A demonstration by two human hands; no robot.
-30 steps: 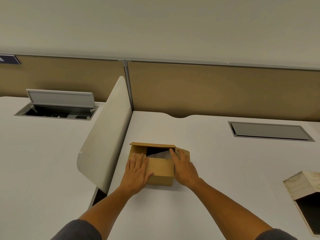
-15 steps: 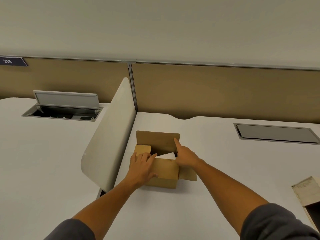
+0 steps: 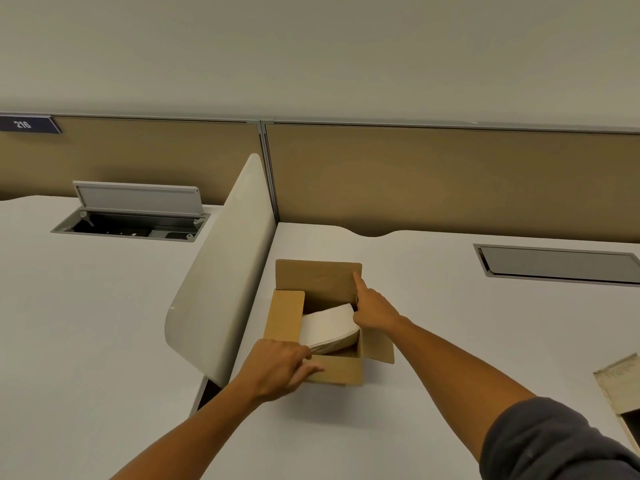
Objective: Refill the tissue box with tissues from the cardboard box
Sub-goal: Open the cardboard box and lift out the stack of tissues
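Note:
An open brown cardboard box [image 3: 341, 372] sits on the white desk [image 3: 433, 341], its back flap upright and its side flaps spread. A white stack of tissues [image 3: 329, 325] lies tilted inside it. My left hand [image 3: 280, 368] grips the box's front left corner, fingertips touching the stack's near edge. My right hand [image 3: 375, 311] reaches in from the right. Its index finger presses on the back flap while the other fingers curl at the stack's right edge. The cream patterned tissue box [image 3: 620, 386] lies at the far right, cut off by the frame, dark opening showing.
A curved white divider panel [image 3: 221, 271] stands just left of the cardboard box. A tan partition wall [image 3: 450, 181] runs behind the desk. An open cable hatch [image 3: 138, 216] is set in the left desk and a closed grey hatch [image 3: 561, 265] at back right.
The box flaps were pushed open. My right hand moved from the top flap down into the box. The tissue stack now shows and sits tilted. My left hand slid to the front corner.

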